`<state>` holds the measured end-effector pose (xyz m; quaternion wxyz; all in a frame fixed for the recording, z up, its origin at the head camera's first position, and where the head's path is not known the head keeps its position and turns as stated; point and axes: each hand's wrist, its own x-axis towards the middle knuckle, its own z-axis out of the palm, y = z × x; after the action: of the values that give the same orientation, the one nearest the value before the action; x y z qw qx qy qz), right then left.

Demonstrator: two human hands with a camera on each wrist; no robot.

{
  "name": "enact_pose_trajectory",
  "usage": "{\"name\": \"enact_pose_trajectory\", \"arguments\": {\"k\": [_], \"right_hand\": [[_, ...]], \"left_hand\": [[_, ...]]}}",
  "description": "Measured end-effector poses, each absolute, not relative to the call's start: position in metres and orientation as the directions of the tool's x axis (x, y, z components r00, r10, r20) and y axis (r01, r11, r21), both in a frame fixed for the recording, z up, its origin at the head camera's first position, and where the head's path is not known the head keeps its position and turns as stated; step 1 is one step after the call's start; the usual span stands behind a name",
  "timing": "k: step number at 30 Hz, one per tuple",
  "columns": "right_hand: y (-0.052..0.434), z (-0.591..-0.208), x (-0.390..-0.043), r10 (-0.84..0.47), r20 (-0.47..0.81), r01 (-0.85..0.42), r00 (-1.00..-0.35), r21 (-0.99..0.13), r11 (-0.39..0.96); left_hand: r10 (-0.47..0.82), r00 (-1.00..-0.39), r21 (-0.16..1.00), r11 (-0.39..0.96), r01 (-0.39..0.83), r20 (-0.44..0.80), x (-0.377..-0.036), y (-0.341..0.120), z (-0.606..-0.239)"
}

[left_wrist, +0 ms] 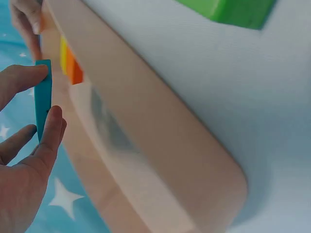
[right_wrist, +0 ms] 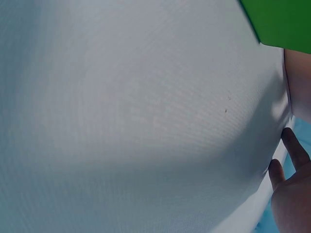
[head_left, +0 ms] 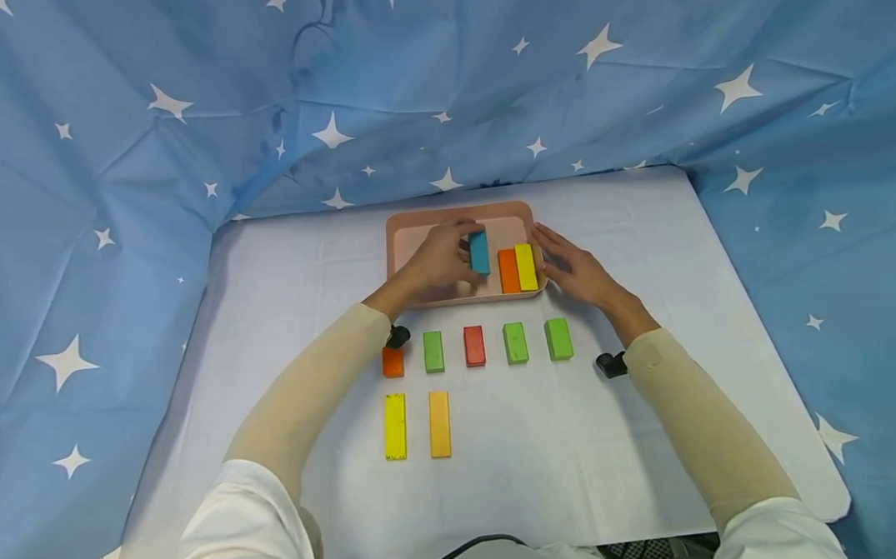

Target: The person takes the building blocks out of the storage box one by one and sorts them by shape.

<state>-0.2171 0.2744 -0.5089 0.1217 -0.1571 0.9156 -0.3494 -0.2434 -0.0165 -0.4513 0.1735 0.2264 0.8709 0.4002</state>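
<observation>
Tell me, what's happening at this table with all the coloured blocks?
A person's left hand pinches a blue block over a pink tray. An orange block and a yellow block already lie side by side in the tray. The right hand rests with straight fingers at the tray's right edge. More blocks, green, red, orange and yellow, lie in rows on the white table.

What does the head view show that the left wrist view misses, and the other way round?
Only the head view shows the right hand resting at the tray's edge, the red block and the two long blocks nearest the person. Only the left wrist view shows the tray's outer wall close up. Both show the left hand pinching the blue block over the pink tray, with orange and yellow blocks inside.
</observation>
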Motion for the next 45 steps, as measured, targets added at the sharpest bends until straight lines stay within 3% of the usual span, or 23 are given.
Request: {"name": "enact_pose_trajectory", "arguments": {"k": [8,16,20,23,31,45], "right_hand": [[0.276,-0.511,-0.219,-0.382,-0.109,-0.211,-0.918,-0.681,0.701],[0.276,-0.512,-0.220,-0.384,-0.103,-0.217,-0.918,-0.680,0.700],[0.275,-0.511,-0.221,-0.380,-0.116,-0.207,-0.918,-0.676,0.707],[0.275,-0.510,-0.221,-0.377,-0.133,-0.194,-0.917,-0.677,0.710],[0.276,-0.513,-0.222,-0.371,-0.139,-0.184,-0.918,-0.680,0.710],[0.275,-0.515,-0.219,-0.378,-0.073,-0.224,-0.923,-0.697,0.681]], "left_hand": [[0.546,-0.831,0.796,0.548,0.259,-0.105,-0.212,-0.026,-0.424],[0.595,-0.795,0.806,0.525,0.275,-0.116,-0.147,-0.034,-0.416],[0.609,-0.783,0.754,0.573,0.320,-0.131,-0.114,-0.038,-0.416],[0.604,-0.780,0.719,0.614,0.324,-0.165,-0.092,-0.040,-0.419],[0.630,-0.728,0.799,0.568,0.197,-0.268,-0.037,-0.035,-0.453],[0.544,-0.809,0.627,0.715,0.309,-0.221,-0.004,-0.027,-0.477]]}}
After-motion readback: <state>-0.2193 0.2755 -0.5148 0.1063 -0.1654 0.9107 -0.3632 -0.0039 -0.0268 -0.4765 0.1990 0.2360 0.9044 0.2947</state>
